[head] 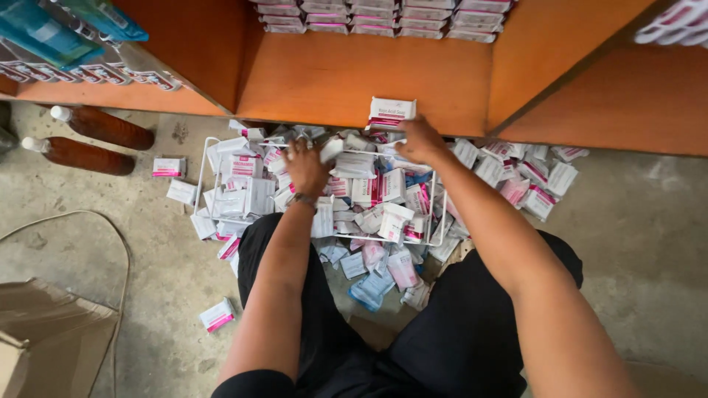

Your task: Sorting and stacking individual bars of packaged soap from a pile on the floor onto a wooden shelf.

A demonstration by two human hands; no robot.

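left hand [306,166], fingers curled down onto the white-and-pink cartons heaped in the white wire basket [200,166], steadies the pile; at 2 o'clock, right hand [419,140] pinches one small carton [391,113] upright by its lower edge, best lifted straight against the orange shelf [354,81].

1. Floor [641,243]: bare grey concrete, stained and scuffed, stretching out to both sides of the hands
2. Orange wooden shelving [354,81] just beyond the hands, split by upright dividers
3. Two brown bottles [92,140] with white caps lying on the floor, far left of the hands
4. Brown cardboard [51,332] at lower left
5. Light: soft, even, no hard shadows
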